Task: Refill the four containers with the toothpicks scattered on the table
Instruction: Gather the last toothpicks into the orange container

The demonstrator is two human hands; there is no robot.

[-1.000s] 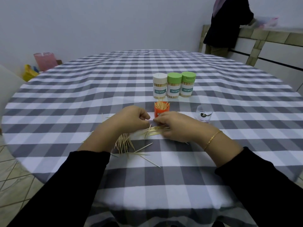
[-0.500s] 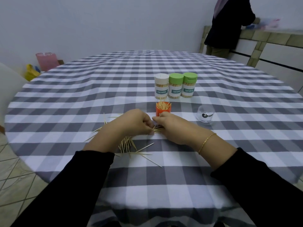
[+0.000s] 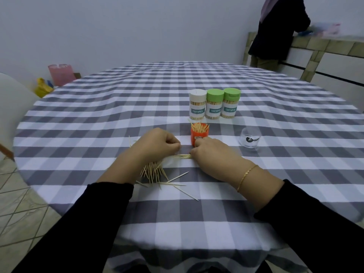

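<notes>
Both hands have drawn in closer since a moment ago: the left hand [image 3: 157, 146] has slid toward the right hand [image 3: 211, 156], and the fan of sticks that lay spread under the right fingers is now squeezed into one tight bundle of toothpicks [image 3: 184, 156] bridging the gap between them. That reads like gathering and squaring up a batch, so the next lift into the orange container [image 3: 199, 134] looks close. Fingers of both hands are curled, the right pinching its end of the bundle; the left seems to pinch the other end, though its fingertips are tucked under and I cannot tell for sure.

The orange container stands open just beyond the hands, sticks bristling out of the top, already fairly full. Behind it the white-lidded container [image 3: 197, 103] and the two green-lidded containers [image 3: 215, 103] stand capped in a row, packed with sticks. A loose pile of toothpicks [image 3: 153, 172] lies by the left wrist on the checked tablecloth [image 3: 118, 115], with strays trailing nearer the body. A clear cap [image 3: 249, 139] sits off to the right, well apart
</notes>
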